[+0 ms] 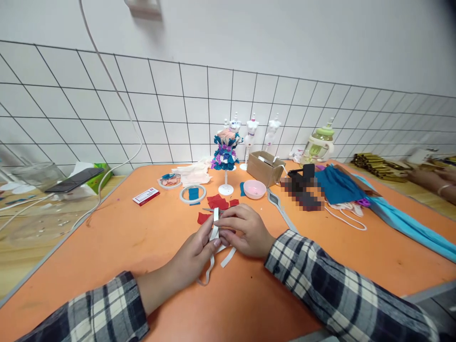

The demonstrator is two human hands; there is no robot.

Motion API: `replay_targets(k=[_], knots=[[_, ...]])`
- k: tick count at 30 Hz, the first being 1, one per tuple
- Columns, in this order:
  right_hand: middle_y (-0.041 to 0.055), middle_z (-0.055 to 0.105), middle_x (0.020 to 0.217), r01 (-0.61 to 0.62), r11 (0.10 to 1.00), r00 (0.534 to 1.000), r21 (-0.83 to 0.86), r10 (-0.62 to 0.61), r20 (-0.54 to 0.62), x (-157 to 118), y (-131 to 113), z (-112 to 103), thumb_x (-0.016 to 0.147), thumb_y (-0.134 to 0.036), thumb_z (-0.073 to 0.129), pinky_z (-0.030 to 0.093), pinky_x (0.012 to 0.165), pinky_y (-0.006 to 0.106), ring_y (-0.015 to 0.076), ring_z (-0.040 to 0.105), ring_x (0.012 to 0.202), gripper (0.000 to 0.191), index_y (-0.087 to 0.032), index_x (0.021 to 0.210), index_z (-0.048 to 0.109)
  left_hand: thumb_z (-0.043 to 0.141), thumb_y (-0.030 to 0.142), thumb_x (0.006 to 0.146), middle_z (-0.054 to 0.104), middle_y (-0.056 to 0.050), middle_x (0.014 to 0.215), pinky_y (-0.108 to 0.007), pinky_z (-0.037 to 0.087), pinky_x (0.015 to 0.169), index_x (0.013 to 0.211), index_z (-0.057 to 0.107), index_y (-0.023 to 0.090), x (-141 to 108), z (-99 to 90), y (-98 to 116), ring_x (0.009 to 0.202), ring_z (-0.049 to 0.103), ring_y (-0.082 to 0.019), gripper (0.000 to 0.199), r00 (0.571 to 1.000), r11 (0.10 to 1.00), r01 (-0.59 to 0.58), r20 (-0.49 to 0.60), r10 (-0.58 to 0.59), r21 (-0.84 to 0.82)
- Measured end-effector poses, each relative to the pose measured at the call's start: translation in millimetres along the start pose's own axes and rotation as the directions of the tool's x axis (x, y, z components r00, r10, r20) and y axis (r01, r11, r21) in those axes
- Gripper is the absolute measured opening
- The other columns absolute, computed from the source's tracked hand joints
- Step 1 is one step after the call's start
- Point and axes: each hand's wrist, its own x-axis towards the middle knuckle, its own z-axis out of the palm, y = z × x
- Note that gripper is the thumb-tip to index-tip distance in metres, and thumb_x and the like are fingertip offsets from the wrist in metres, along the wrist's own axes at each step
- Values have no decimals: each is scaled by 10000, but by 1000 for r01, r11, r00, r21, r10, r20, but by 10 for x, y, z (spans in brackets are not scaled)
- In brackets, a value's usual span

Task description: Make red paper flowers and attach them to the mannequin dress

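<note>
A narrow white strip (215, 228), like tape or elastic, runs up between my two hands, its ends hanging down over the orange table. My left hand (195, 249) grips it from the left, thumb pressed against it. From the right, my right hand (247, 230) pinches the same strip near its upper part. Just beyond my fingers lie pieces of red paper or cloth (218, 202) and the pointed tip of a metal tool (207, 209), mostly hidden. Behind them a small white dress form wears a ruffled blue, purple and peach dress (227, 151).
Rolls of tape (193, 194), a red-and-white box (146, 196), a pink bowl (254, 189) and a cardboard box (264, 168) surround the work area. Bare dress forms (252, 130) stand behind. Blue cloth (338, 183) and a bottle (318, 145) are right. Another person's hand (425, 176) shows far right.
</note>
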Motion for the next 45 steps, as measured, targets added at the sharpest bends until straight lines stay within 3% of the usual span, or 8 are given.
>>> replay_targets(k=[5, 16, 22, 27, 32, 35, 39, 45], knots=[[60, 705, 979, -108, 993, 993, 44, 110, -41, 6, -30, 49, 885, -242, 657, 501, 780, 344, 186, 622, 878, 144, -234, 1012, 725, 475, 404, 976, 615, -92, 1236, -452, 421, 1041, 1533, 268, 249, -6, -19, -24, 1089, 570, -241, 614, 999, 992, 19, -37, -14, 127], [49, 697, 915, -130, 987, 991, 93, 132, -14, -2, -73, 40, 880, -214, 646, 514, 783, 328, 173, 636, 848, 79, -229, 922, 711, 440, 431, 990, 700, -76, 1107, -389, 432, 1023, 1549, 210, 203, -6, -57, 25, 1087, 617, -246, 646, 1000, 999, 21, 1, -21, 37], [48, 670, 909, -144, 986, 990, 83, 142, 24, -8, -67, 33, 910, -198, 591, 505, 774, 314, 173, 624, 843, 75, -218, 881, 657, 368, 374, 1002, 692, -77, 1103, -406, 434, 1000, 1571, 135, 224, -17, -69, 2, 1060, 615, -250, 633, 999, 965, 26, 24, -34, 261], [73, 629, 954, -116, 992, 992, -38, 118, 37, -28, -109, 10, 975, -192, 444, 492, 768, 300, 186, 601, 903, 148, -202, 913, 578, 336, 265, 985, 698, -45, 1003, -496, 223, 1126, 1473, 390, 266, -31, -127, 94, 984, 624, -247, 490, 989, 798, -144, 51, 141, 586], [70, 623, 925, -52, 992, 996, -115, 60, 62, -32, -158, 14, 993, -205, 389, 463, 676, 279, 179, 592, 837, 185, -200, 914, 556, 475, 375, 942, 647, -4, 781, -470, 342, 998, 1118, 619, 224, -35, -117, 202, 748, 570, -219, 272, 988, 700, -141, 58, 140, 700], [70, 617, 931, -58, 989, 996, -132, 67, 60, -37, -166, 23, 991, -206, 385, 454, 670, 276, 175, 589, 832, 179, -197, 925, 551, 398, 328, 987, 663, 9, 786, -453, 306, 1069, 973, 642, 238, -13, -119, 187, 778, 591, -203, 261, 988, 688, -143, 62, 142, 711], [68, 608, 946, -150, 973, 981, -173, 168, 95, -37, -178, 22, 991, -202, 365, 436, 662, 278, 179, 588, 845, 172, -197, 955, 534, 383, 266, 1001, 716, 3, 1024, -431, 201, 1163, 1185, 598, 274, -36, -212, 152, 986, 632, -194, 283, 979, 633, -193, 110, 169, 750], [56, 612, 931, -296, 908, 904, -296, 366, 219, -7, -219, -4, 1017, -240, 301, 344, 573, 291, 170, 565, 718, 223, -191, 971, 514, 376, 169, 982, 727, -14, 1028, -540, 74, 1176, 1345, 520, 285, -69, -418, 126, 990, 654, -191, 408, 929, 324, -335, 253, 268, 885]])
